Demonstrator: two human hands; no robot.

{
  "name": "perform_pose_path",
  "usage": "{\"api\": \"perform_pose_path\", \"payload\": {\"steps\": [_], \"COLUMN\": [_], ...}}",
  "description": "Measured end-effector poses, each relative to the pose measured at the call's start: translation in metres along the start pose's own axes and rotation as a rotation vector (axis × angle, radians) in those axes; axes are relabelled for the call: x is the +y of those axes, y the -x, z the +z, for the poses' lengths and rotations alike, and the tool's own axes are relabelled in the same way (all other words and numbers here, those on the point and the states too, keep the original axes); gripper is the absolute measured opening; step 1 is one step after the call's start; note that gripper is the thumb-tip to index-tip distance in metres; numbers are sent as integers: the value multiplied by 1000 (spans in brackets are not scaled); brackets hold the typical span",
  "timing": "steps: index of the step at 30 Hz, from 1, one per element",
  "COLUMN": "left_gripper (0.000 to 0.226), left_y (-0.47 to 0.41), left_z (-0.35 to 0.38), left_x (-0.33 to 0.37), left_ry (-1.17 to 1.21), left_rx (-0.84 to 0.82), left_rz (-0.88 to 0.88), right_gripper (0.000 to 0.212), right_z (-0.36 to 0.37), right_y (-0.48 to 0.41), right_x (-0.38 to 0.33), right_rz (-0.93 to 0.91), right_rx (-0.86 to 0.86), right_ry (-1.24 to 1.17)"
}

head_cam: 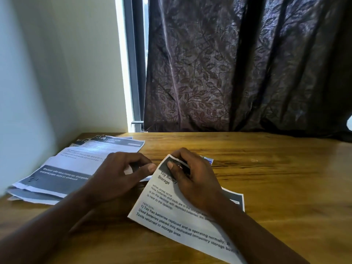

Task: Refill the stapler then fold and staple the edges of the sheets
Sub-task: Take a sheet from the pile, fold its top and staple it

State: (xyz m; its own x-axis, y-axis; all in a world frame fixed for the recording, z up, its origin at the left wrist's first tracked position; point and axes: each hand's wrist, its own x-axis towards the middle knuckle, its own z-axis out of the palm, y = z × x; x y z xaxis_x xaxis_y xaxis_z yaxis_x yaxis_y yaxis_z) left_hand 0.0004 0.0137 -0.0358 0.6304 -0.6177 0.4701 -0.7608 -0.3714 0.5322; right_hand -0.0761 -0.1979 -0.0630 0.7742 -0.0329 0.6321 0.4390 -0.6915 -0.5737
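Sheet (171, 212): printed pg, centre-front of table (276, 187), lying askew, top corner lifted off the wood and bent over, lower end running under right forearm.
Sheet text: bold heading "Toy Battery Storage", para below partly legible.
Right hand (192, 180): pinches the sheet's raised top corner, thumb on the printed face, other fingers curled round behind it.
Left hand (118, 178): just left of sheet, fingers curled in, thumb tip at the sheet's left edge; whether gripping anything, cannot tell.
Under sheet: second pg (236, 199) w/ dark border, poking out at right, flat on table.
Behind right hand: small blue-white item (208, 160), mostly hidden, type unclear.
Stack of sheets (76, 164): far-left of table, fanned loosely, grey header bands showing, touching the wall side.
Table: wood grain, tiny pale speck (254, 160) to the right, too small to ID.
Backdrop: dark leaf-pattern curtain (247, 63) at table's far edge, window frame (135, 63) strip left of it, pale wall (57, 73) at left.
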Motion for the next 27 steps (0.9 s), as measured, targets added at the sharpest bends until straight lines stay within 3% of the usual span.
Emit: {"api": "perform_pose_path", "payload": {"steps": [5, 8, 13, 17, 20, 23, 27], "left_gripper": [10, 9, 10, 14, 9, 14, 22], "left_y": [-1, -5, -16, -30, -53, -82, -113], "left_z": [6, 6, -14, -24, -20, -9, 14], "left_x": [18, 23, 15, 0, -3, -11, -14], "left_ry": [98, 178, 103, -72, -169, -176, -85], "left_rx": [-131, -77, 124, 443, 598, 647, 549], "left_rz": [-48, -144, -153, -77, -138, -276, -431], "right_gripper": [14, 19, 63, 62, 73, 70, 65], "right_z": [-10, -18, -32, -34, -32, -30, -23], "right_y": [-6, -7, -8, -3, -2, -5, -7], "right_x": [2, 6, 25, 39, 42, 45, 48], "right_rz": [-20, -2, 238, 348, 389, 436, 463], "right_rx": [91, 144, 151, 44, -102, -239, -285], "right_ry": [-9, 96, 305, 327, 293, 398, 525]}}
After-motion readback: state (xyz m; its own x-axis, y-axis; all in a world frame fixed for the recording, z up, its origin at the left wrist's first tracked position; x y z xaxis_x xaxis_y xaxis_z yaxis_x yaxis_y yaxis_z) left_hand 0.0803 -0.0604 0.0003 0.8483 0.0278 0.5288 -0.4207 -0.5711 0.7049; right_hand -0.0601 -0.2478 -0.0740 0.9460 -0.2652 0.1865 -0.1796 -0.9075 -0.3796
